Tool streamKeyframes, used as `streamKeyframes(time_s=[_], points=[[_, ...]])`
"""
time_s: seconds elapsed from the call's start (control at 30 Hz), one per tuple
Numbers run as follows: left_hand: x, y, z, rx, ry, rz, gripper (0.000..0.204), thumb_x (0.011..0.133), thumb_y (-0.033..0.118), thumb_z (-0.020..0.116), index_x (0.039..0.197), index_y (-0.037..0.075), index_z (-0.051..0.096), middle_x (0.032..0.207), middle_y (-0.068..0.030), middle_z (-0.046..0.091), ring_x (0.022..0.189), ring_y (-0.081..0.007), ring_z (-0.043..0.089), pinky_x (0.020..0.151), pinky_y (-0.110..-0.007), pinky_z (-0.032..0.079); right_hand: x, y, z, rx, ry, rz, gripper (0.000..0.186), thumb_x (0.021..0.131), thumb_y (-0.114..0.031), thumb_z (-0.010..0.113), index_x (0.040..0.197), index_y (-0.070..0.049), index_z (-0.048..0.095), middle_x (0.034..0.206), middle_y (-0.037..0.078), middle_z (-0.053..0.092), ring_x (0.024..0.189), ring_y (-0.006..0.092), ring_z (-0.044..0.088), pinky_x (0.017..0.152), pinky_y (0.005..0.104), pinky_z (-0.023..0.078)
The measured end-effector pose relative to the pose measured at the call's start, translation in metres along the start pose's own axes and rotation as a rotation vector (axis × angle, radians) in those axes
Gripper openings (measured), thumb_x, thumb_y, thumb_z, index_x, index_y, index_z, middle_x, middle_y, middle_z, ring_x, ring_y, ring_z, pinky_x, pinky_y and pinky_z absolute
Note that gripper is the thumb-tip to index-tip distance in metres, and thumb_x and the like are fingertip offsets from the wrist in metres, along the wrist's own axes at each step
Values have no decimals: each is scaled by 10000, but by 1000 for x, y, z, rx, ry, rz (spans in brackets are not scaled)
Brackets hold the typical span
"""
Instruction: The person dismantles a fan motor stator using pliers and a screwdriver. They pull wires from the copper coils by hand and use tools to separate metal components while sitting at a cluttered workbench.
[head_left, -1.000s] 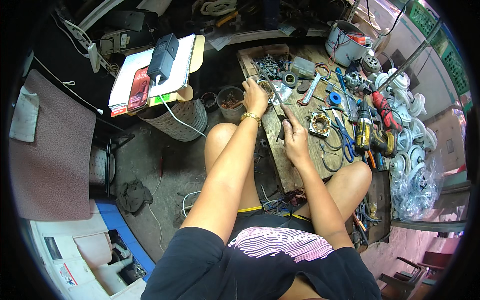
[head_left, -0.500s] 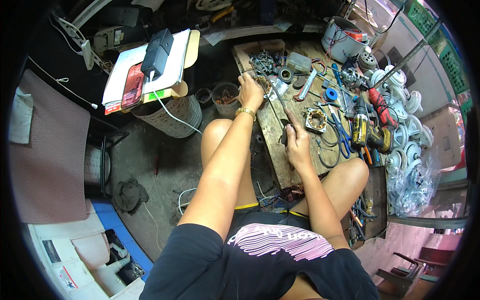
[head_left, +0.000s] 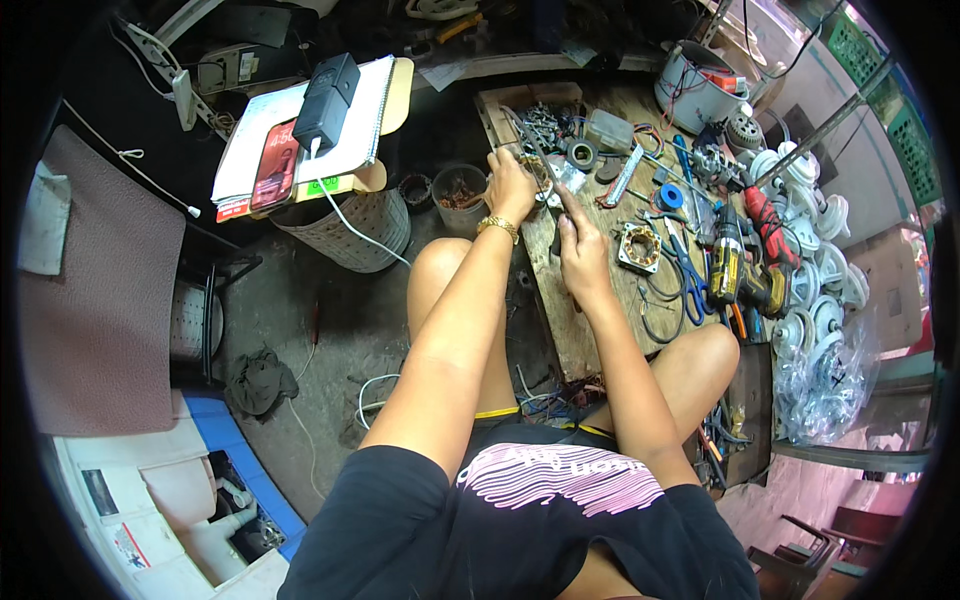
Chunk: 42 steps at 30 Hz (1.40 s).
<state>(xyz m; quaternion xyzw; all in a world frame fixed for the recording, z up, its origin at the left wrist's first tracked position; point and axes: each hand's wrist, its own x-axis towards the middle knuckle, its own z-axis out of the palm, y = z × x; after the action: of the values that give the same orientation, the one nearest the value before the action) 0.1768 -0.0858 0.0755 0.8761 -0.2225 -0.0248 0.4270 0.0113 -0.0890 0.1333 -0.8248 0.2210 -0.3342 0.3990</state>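
My left hand [head_left: 511, 190], with a gold bracelet at the wrist, is closed around a small motor stator [head_left: 541, 174] near the bench's left edge. The fingers cover part of its copper windings. In my right hand [head_left: 583, 256] is what looks like a hacksaw [head_left: 548, 165], its long metal frame slanting up and left over the stator. The index finger lies along the frame; the palm hides most of the handle. To the right of this hand, another square stator [head_left: 638, 246] with copper coils lies on the wooden bench [head_left: 570, 325].
Blue-handled scissors [head_left: 690, 270], a yellow-black drill [head_left: 724, 262] and a red power tool [head_left: 768, 225] lie to the right. White plastic pulleys [head_left: 830, 265] pile beyond. A bucket of copper scrap [head_left: 460, 188] stands left of the bench, beside a basket [head_left: 355, 240] bearing papers and a phone.
My right hand and the hacksaw have shifted slightly up and left, nearer my left hand. The left hand keeps its hold on the stator. The whole view has shifted slightly.
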Motion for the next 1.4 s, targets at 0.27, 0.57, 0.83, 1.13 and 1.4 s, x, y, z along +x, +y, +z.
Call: streamKeyframes(time_s=[0.27, 0.57, 0.83, 1.13, 1.4], points=[[2, 0, -4, 25, 2, 14, 297, 849, 93, 544, 1111, 21, 425, 1173, -213, 495, 1013, -422, 598, 827, -509, 488, -28, 2, -17, 16, 5, -64, 417, 943, -83, 494, 1355, -125, 538, 643, 126, 529, 535, 152, 471, 564, 328, 440], [0, 2, -2, -19, 15, 13, 248, 879, 131, 511, 1089, 26, 430, 1150, -212, 498, 1005, -443, 595, 817, -550, 474, -41, 8, -25, 2, -20, -5, 414, 963, -102, 461, 1371, -111, 525, 901, 143, 673, 633, 168, 536, 637, 322, 463], [-2, 1, 4, -49, 35, -10, 246, 849, 82, 511, 1081, 35, 445, 1133, -206, 502, 984, -438, 595, 816, -527, 479, -3, 26, -4, -49, 64, -271, 431, 956, -105, 484, 1387, -110, 506, 670, 91, 551, 534, 133, 442, 540, 319, 417], [2, -5, -3, -13, 37, 0, 266, 869, 122, 509, 1097, 13, 424, 1169, -216, 485, 1011, -446, 590, 817, -540, 476, -58, -9, -33, 87, -102, 169, 427, 977, -97, 467, 1402, -114, 496, 634, 10, 466, 549, 72, 389, 507, 264, 375], [-6, -6, 1, -30, 2, 43, 271, 853, 102, 532, 1095, 25, 436, 1153, -221, 494, 985, -446, 597, 805, -531, 486, 13, 9, 9, 9, -58, -9, 408, 950, -100, 474, 1354, -75, 521, 1108, 244, 659, 977, 292, 676, 841, 373, 491]])
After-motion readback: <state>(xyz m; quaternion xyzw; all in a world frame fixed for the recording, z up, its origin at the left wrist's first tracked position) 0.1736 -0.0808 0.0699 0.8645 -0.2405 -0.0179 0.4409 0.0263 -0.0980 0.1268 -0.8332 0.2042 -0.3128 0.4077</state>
